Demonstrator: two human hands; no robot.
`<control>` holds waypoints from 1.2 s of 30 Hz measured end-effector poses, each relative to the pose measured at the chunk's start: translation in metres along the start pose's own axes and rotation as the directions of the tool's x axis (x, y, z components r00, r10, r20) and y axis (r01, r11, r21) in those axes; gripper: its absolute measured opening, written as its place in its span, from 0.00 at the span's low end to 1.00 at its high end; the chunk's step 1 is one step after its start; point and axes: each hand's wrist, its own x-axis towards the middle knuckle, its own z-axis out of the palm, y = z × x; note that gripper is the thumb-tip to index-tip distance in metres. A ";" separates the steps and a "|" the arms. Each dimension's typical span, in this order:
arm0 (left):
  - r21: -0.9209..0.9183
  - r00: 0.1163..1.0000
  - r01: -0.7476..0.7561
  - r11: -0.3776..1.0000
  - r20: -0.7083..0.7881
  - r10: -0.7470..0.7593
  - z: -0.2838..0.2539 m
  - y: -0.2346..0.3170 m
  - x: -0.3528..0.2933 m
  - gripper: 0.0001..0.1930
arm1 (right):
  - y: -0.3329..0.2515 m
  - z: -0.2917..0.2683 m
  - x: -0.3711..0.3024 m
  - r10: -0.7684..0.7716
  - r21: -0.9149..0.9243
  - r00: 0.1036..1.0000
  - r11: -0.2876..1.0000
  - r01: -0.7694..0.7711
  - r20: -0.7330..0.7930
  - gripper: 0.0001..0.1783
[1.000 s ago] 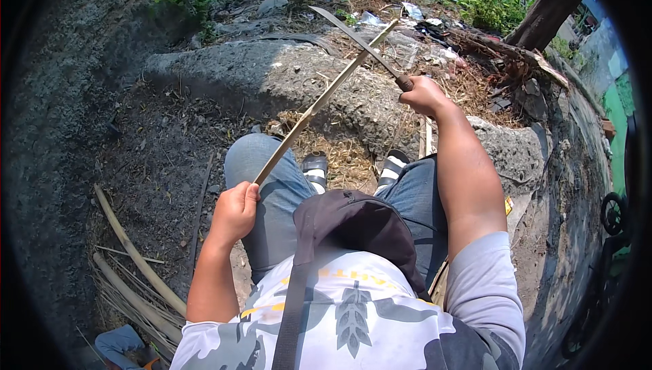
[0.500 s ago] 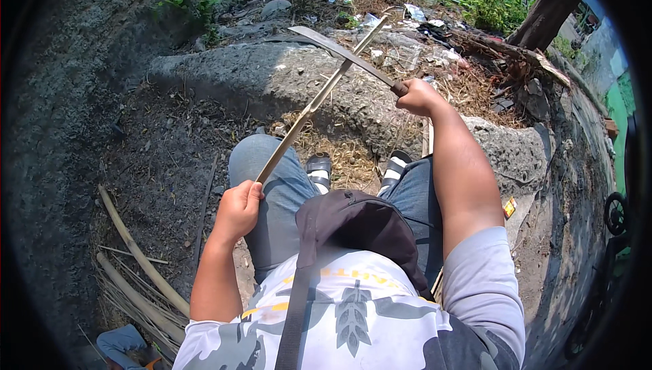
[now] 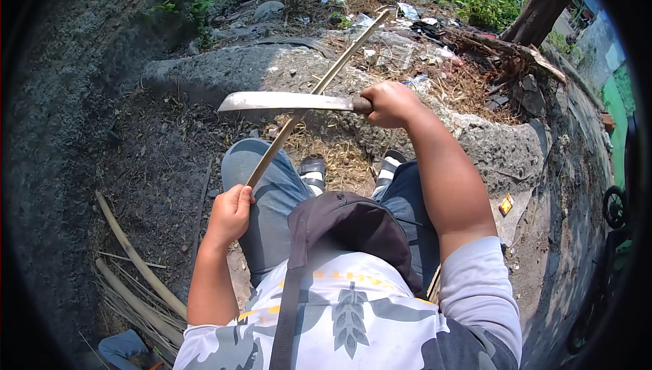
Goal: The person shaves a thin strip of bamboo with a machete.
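Note:
My left hand (image 3: 231,214), beside my left knee, is closed on the lower end of a long, thin strip of split wood or bamboo (image 3: 272,153). The strip slants up and away to the right, past the concrete slab. In my right hand (image 3: 392,105) is the dark handle of a machete (image 3: 288,101). Its broad metal blade points left and lies across the strip about midway, hiding a short stretch of it. Whether the edge touches the strip or passes just above it I cannot tell.
A rough concrete slab (image 3: 224,64) lies ahead of my sandalled feet (image 3: 313,168). Long curved stalks (image 3: 136,251) are piled at lower left. A dark bag (image 3: 353,231) rests on my lap. Litter and a tree trunk (image 3: 553,3) stand beyond, and a rough wall rises at left.
My right hand has drawn the machete nearer and to the left along the strip, and its blade has turned from slanting to nearly level. My left hand keeps its hold on the strip.

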 end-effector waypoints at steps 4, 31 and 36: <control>0.023 0.997 -0.071 0.997 0.021 0.070 0.000 0.000 -0.002 0.20 | 0.048 0.002 0.002 0.154 0.084 0.984 0.986 -0.147 -0.091 0.16; 0.039 0.996 -0.047 0.998 0.077 0.044 -0.002 0.004 0.002 0.20 | 0.095 0.021 0.017 0.377 0.272 0.919 0.902 -0.334 -0.120 0.24; -0.016 0.999 -0.042 0.999 0.000 0.042 0.002 -0.008 0.001 0.19 | 0.045 0.006 0.012 0.166 0.214 0.986 0.964 -0.159 -0.013 0.20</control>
